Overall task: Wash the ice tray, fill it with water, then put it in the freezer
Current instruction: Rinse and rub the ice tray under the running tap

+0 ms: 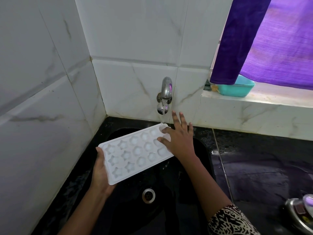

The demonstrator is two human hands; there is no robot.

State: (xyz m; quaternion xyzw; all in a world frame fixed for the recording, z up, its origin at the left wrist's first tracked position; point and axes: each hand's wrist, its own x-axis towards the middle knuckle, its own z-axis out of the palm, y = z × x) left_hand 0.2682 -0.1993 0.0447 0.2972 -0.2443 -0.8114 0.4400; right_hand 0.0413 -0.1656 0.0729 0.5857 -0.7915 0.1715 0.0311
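Note:
A white ice tray [133, 151] with star and round moulds is held tilted over the black sink [194, 175]. My left hand [100, 173] grips its near short end, thumb on the rim. My right hand [177, 138] lies across the far end with fingers spread and straight, fingertips in the moulds. A thin stream of water runs from the steel wall tap [166, 94] onto the tray's far corner.
The sink drain [148, 195] lies below the tray. Wet black counter [262, 167] stretches to the right, with a steel utensil [299, 211] at its near right edge. A teal tub [237, 89] stands on the window ledge under a purple curtain [264, 39]. Tiled walls close in left and behind.

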